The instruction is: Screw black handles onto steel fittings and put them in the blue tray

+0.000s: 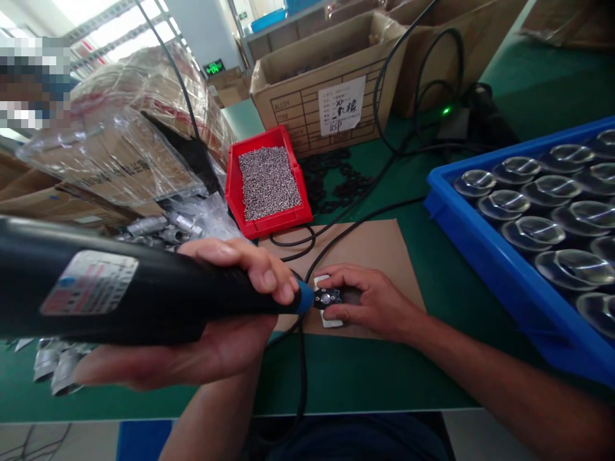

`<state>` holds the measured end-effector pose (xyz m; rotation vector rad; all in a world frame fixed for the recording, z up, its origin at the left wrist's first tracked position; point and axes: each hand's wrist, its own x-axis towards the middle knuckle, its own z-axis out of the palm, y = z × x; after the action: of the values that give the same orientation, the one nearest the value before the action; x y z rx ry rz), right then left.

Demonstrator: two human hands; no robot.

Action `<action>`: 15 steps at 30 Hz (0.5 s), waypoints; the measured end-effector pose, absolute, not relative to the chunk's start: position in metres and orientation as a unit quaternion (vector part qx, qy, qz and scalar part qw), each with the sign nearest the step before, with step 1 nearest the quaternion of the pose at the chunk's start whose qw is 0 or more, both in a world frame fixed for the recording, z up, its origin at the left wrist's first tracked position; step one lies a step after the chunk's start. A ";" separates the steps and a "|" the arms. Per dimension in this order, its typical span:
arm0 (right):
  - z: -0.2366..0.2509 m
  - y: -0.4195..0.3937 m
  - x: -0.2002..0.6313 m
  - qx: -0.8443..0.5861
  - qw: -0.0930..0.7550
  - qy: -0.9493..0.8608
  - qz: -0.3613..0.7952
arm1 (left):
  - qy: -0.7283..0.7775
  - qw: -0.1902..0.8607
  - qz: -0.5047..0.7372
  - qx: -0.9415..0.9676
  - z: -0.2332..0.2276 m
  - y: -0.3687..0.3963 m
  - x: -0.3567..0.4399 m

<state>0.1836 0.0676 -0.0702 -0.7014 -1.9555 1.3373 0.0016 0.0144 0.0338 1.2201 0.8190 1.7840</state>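
One screwdriver (120, 291), two hands

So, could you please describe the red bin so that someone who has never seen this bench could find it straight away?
Start at the big cardboard box with the white handwritten label at the back of the green table. Just in front of it, to its left, sits the red bin, next to a pile of black rings. It is the only red container, and it is full of small silver screws.
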 end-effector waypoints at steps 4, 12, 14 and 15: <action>-0.070 0.068 0.184 -0.262 0.329 -0.746 0.516 | 0.318 0.419 0.703 0.479 0.032 0.014 0.006; -0.069 0.067 0.183 -0.270 0.331 -0.747 0.509 | 0.307 0.371 0.705 0.521 0.027 0.015 0.003; -0.070 0.067 0.183 -0.271 0.331 -0.748 0.507 | 0.315 0.385 0.705 0.505 0.028 0.014 0.007; -0.070 0.067 0.184 -0.270 0.331 -0.750 0.505 | 0.320 0.389 0.708 0.495 0.028 0.013 0.010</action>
<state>0.1837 0.0670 -0.0703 -0.7048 -1.9609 1.3194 0.0095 0.0128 0.0283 1.2588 0.8145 1.7992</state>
